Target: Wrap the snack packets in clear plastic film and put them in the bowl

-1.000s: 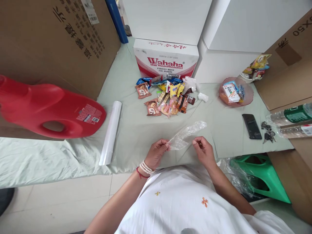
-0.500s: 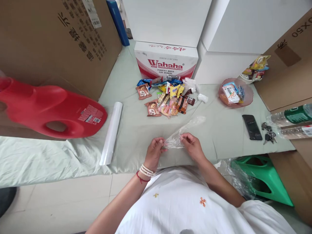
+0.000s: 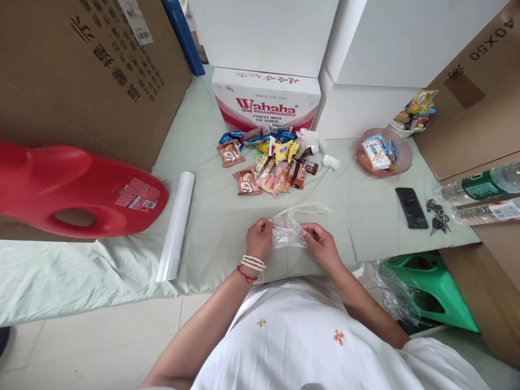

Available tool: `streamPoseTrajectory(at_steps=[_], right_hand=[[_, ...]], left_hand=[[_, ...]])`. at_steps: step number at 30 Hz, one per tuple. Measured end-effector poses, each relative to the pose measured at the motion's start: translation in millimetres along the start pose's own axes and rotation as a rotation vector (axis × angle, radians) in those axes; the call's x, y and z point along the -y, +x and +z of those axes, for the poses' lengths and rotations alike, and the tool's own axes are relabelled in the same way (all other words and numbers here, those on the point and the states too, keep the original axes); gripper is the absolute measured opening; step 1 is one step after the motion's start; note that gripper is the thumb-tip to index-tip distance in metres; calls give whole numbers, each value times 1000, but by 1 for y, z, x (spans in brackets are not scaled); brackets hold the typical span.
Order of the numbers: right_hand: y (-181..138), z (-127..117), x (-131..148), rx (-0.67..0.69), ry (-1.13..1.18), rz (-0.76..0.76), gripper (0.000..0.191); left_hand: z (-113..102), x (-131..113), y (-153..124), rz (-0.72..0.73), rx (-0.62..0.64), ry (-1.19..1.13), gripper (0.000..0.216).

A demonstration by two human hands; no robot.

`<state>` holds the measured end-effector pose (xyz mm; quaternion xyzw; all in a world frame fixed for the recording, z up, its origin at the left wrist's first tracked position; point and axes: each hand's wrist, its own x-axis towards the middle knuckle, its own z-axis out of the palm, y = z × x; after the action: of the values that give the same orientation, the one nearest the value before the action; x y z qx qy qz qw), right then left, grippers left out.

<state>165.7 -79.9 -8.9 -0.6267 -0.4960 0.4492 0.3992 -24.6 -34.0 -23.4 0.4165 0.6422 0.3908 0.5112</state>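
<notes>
A clear thin plastic bag (image 3: 289, 232) is stretched between my two hands just above the pale green cloth (image 3: 227, 216). My left hand (image 3: 259, 239), with bead bracelets at the wrist, pinches the bag's left edge. My right hand (image 3: 319, 245) pinches its right edge. The bag's far end lies crumpled toward a heap of wrapped snacks (image 3: 268, 162), which sits a little beyond my hands.
A roll of clear bags (image 3: 175, 226) lies left of my hands beside a red jug (image 3: 77, 189). A Wahaha carton (image 3: 265, 105) stands behind the snacks. At the right are a pink dish of snacks (image 3: 384, 154), phone (image 3: 411, 207), keys (image 3: 436, 221), water bottles (image 3: 479, 187) and green stool (image 3: 430, 290).
My right hand has come in from the right and taken hold of the bag. Both hands now hold it closer together, and the bag's long tail has bunched up shorter.
</notes>
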Motion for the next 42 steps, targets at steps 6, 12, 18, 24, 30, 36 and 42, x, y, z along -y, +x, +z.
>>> streamPoseTrajectory(at_steps=[6, 12, 18, 24, 30, 36, 42], right_hand=[[-11, -23, 18, -8, -354, -497, 25], [2, -7, 16, 276, -591, -639, 19], [6, 6, 16, 221, -344, -441, 18], [6, 6, 23, 119, -194, -228, 24], [4, 6, 25, 113, -148, -154, 29], [1, -6, 16, -74, 90, 14, 31], [-13, -22, 1, -102, -151, -48, 33]], left_hand=[[1, 4, -6, -20, -3, -74, 36], [4, 3, -8, -50, 35, -192, 43], [-8, -6, -21, -169, 194, -320, 61], [-12, -13, -25, -41, 463, -116, 48], [0, -10, -21, 87, 407, -63, 36], [-5, -3, -14, -62, 214, -205, 23], [-5, -5, -18, -59, 174, -313, 17]])
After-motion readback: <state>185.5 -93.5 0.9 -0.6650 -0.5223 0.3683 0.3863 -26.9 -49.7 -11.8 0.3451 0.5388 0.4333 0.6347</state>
